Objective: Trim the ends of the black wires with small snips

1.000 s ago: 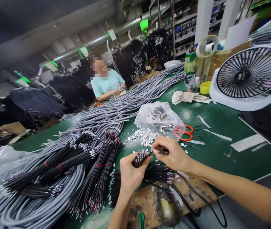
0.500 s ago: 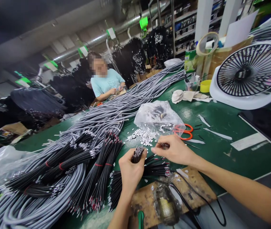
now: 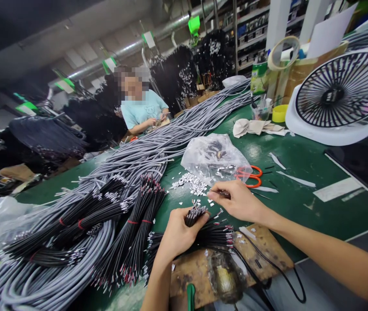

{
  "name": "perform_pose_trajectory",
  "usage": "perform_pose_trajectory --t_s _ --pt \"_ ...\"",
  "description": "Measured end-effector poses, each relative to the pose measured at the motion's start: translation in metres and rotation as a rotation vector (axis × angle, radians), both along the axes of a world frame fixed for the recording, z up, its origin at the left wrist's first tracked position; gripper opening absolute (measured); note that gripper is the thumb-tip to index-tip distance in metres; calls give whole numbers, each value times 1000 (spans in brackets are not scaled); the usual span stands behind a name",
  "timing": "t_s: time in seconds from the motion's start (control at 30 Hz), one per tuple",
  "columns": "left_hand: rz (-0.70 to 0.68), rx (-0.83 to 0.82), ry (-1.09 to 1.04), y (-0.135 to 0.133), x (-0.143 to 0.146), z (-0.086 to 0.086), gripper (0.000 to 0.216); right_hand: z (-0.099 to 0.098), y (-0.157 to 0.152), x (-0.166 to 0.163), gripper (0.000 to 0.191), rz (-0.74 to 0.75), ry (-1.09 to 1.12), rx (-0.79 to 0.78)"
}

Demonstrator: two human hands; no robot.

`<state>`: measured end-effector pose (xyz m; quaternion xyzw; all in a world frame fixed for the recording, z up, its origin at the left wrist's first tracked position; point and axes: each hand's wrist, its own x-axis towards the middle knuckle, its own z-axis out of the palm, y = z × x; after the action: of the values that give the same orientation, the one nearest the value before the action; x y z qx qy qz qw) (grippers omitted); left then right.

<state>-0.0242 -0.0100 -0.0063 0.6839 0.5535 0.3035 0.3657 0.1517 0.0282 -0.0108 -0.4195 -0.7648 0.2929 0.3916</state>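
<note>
My left hand (image 3: 182, 229) is wrapped round a bundle of thin black wires (image 3: 196, 213), their silvery tips fanning out above the thumb. Just to the right, my right hand (image 3: 240, 202) is closed in a pinch. Something dark shows inside its curled fingers, too covered to make out. Its fingertips are close to a heap of small silver metal pieces (image 3: 190, 183), several of them scattered toward the wires. More black wires with red and silver ends (image 3: 219, 235) lie beneath and beside my left hand, over a stained wooden board (image 3: 268, 248).
Red-banded black wire bundles (image 3: 138, 220) and long grey cables (image 3: 132, 160) cover the left. A clear plastic bag (image 3: 214, 157), orange-handled scissors (image 3: 253, 176) and a white fan (image 3: 332, 99) stand beyond my hands. Across the table sits a person in a light blue shirt (image 3: 145, 110).
My left hand has shifted slightly right, and the bundle in it now leans more to the right. My right hand has turned a little, its fingers more curled. The view has tilted slightly.
</note>
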Motion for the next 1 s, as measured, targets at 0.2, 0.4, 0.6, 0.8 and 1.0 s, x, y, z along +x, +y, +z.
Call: perform_pose_trajectory --t_s 0.2,0.4,0.6,0.8,1.0 --pt "-170 -140 -63 2 -6 10 20 3 0 1 23 -19 22 12" --pt "60 -54 -79 8 -11 2 16 0 -6 0 22 -28 13 27" --pt "169 -45 -103 8 -12 6 29 -5 -11 -2 27 -163 -226 347" --pt "173 -17 -128 4 -12 5 32 -7 -13 -3 21 -223 -315 640" --pt "153 15 -136 5 -13 0 34 -8 -13 -4 19 -250 -315 742"
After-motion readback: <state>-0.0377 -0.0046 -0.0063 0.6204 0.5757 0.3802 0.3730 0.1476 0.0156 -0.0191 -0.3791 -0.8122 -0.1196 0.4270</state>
